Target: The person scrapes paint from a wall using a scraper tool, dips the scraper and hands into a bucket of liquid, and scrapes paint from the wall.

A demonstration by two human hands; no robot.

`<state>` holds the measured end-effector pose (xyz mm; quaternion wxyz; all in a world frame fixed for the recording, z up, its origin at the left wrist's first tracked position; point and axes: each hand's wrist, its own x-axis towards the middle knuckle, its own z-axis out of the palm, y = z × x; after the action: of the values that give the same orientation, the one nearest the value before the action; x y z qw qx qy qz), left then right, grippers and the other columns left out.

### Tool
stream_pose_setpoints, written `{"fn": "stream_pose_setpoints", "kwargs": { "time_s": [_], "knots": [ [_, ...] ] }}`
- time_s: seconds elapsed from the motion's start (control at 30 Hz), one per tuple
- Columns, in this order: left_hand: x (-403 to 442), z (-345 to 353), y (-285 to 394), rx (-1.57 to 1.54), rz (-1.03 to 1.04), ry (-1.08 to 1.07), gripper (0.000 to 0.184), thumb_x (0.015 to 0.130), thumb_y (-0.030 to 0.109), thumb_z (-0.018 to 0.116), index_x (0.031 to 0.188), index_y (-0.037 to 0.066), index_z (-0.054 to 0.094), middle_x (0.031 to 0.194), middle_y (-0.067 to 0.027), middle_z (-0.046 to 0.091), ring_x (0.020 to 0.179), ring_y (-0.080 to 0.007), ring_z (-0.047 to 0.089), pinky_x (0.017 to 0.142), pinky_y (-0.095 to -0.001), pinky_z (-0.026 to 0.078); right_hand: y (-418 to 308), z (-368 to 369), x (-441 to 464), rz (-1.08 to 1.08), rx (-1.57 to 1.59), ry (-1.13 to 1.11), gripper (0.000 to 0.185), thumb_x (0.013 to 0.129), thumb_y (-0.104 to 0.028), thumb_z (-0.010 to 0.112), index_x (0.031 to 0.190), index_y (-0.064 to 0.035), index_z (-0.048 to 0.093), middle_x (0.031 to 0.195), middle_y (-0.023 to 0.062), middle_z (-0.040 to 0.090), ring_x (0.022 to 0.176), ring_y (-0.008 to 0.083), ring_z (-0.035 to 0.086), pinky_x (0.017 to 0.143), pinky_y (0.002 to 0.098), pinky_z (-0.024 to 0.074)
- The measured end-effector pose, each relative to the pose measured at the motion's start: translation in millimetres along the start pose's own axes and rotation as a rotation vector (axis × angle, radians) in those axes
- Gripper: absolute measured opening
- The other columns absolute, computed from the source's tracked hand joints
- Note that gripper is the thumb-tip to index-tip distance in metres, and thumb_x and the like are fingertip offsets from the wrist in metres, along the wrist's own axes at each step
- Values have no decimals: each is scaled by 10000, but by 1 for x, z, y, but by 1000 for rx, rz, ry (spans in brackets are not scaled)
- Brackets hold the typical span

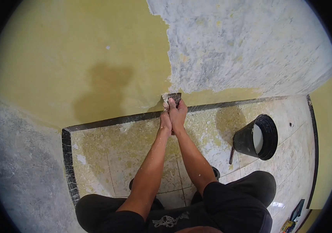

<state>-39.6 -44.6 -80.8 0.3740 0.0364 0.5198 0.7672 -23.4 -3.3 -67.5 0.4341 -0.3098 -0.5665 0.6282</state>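
Note:
Both my hands are together in front of me, low on the wall. My right hand [178, 113] is closed around a scraper [176, 96], whose wide dark blade meets the paint just above the skirting. My left hand [166, 119] is closed against the same tool, its fingers close to the blade and dusted with pale flakes. The handle is mostly hidden by my hands. Yellow paint [135, 50] covers the wall to the left of the blade, while a bare grey-white patch [228, 50] with a ragged edge spreads up and to the right.
A black bucket [244, 138] holding whitish liquid stands on the tiles to the right, with a thin stick-like tool [231, 155] beside it. Paint flakes [92, 151] litter the floor. Dark skirting [115, 121] borders the wall. A dark-handled tool [297, 209] lies at lower right.

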Motion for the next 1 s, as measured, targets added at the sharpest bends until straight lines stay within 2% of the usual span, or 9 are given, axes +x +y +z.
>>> {"fn": "stream_pose_setpoints", "kwargs": {
  "time_s": [0.07,0.2,0.37,0.5,0.6,0.73,0.8,0.87,1.0],
  "knots": [
    [-10,5,6,-35,-104,16,517,983,418,336,1231,5,523,1151,-105,584,1039,-202,564,894,-329,442,-11,-4,-4,35,-228,27,114,882,-102,595,823,-4,584,699,-15,562,626,76,445,569,250,394],
    [-17,8,21,-31,-178,-5,493,984,393,337,1222,6,529,1151,-103,585,1031,-201,570,876,-325,452,-9,-1,-3,76,-83,30,138,867,-110,602,825,20,581,687,46,591,622,109,486,588,288,427],
    [18,-17,-15,-56,-79,31,495,983,395,344,1212,1,536,1134,-105,591,1015,-201,576,859,-324,460,7,2,2,83,19,-1,152,866,-125,606,839,23,587,691,41,592,631,101,487,592,281,429],
    [13,-2,26,-7,-16,-48,498,984,397,347,1206,-4,540,1121,-108,596,1001,-202,581,856,-323,461,-19,16,10,-41,129,-1,174,873,-148,602,843,23,592,696,30,590,630,94,476,585,277,423],
    [-7,12,45,12,50,-100,500,984,398,350,1203,-8,542,1112,-110,599,992,-203,584,854,-323,461,-51,15,8,-101,-52,38,196,876,-174,603,830,17,603,691,15,587,629,94,478,586,269,423],
    [-13,10,7,37,-62,77,531,976,442,345,1170,0,566,1067,-118,614,959,-202,586,831,-325,455,-15,-3,-5,37,-30,54,218,877,-190,619,811,18,619,692,1,605,633,84,480,580,264,421],
    [0,0,-15,29,-115,134,530,974,431,364,1165,-23,559,1054,-127,615,949,-200,592,812,-326,465,1,-12,-10,264,36,16,229,887,-204,620,807,11,623,690,-8,595,634,71,467,570,254,410],
    [2,-10,-29,232,-166,164,558,969,466,354,1151,-18,566,1033,-133,620,938,-203,594,790,-332,466,16,-25,-12,294,-121,-49,230,900,-216,609,809,-5,620,689,-14,586,623,66,461,568,244,403],
    [-1,-2,-21,146,-213,160,566,975,475,319,1158,-4,561,1040,-135,612,953,-209,587,805,-338,459,9,-21,-1,239,-31,-154,219,919,-214,579,841,-11,605,716,-3,598,630,72,463,573,257,408]
  ]
}}
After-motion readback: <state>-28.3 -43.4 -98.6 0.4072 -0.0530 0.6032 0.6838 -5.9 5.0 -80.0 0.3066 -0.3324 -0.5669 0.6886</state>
